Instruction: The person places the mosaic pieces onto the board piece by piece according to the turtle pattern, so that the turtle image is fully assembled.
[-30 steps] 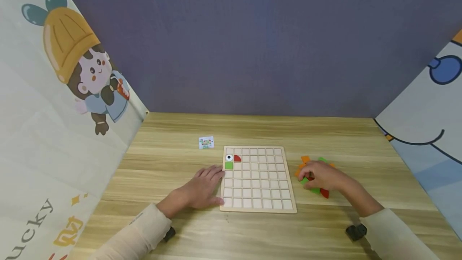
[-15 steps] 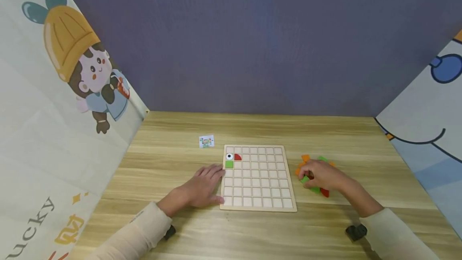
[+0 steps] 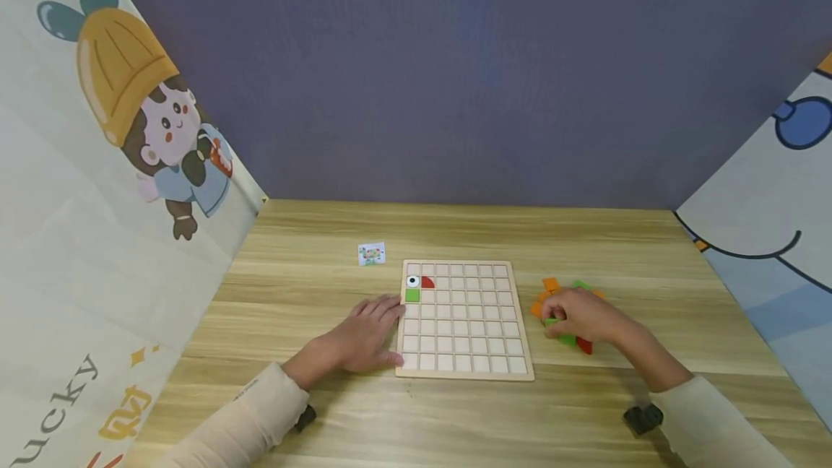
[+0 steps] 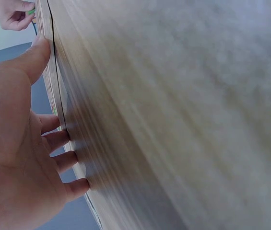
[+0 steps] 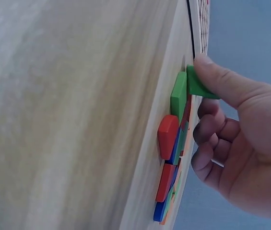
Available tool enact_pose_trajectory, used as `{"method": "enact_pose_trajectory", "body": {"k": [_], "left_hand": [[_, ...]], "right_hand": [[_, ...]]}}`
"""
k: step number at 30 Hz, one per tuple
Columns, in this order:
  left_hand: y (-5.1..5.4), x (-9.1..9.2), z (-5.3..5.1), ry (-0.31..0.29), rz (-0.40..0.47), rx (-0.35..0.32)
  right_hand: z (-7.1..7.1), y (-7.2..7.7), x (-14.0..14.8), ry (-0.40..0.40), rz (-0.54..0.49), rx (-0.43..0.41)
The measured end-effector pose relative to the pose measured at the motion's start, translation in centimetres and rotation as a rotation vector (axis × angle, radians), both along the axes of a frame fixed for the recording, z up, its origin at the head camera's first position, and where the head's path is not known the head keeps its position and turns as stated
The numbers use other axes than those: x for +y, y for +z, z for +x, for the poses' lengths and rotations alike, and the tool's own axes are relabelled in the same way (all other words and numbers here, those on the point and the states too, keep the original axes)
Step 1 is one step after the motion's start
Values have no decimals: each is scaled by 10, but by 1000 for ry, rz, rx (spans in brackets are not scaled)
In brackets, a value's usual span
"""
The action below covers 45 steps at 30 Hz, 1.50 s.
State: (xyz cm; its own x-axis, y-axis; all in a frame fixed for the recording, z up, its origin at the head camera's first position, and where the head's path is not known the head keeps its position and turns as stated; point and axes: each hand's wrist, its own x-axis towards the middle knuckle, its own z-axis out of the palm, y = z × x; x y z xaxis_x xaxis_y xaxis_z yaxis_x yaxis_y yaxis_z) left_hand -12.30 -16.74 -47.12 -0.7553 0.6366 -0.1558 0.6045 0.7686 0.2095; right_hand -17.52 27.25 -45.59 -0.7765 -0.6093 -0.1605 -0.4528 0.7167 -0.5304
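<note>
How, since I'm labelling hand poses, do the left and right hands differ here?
The left hand touches the left edge of the grid board; the right hand is over the loose coloured pieces. The left hand is outstretched, holding nothing; the right hand is curled, pinching a green piece. Both are bare.

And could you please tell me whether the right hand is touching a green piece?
Touching. The right wrist view shows the right hand with its thumb directly against a green piece, no gap between them.
</note>
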Motion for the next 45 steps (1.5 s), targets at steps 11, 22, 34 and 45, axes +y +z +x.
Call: {"method": "enact_pose_trajectory", "body": {"k": [11,22,34,45], "left_hand": [[2,0,2,2,7,-2],[1,0,1,1,4,-1],[0,-1,-1,3,15,-8],[-1,0,-2,1,-3,-14]], "right_hand": [[-1,5,-1,-14,-80,-57],[-8,10,-14,-4,-88,22],[-20,11,-48,13,-131,82],[-29,8,-72,39,-148,86]]}}
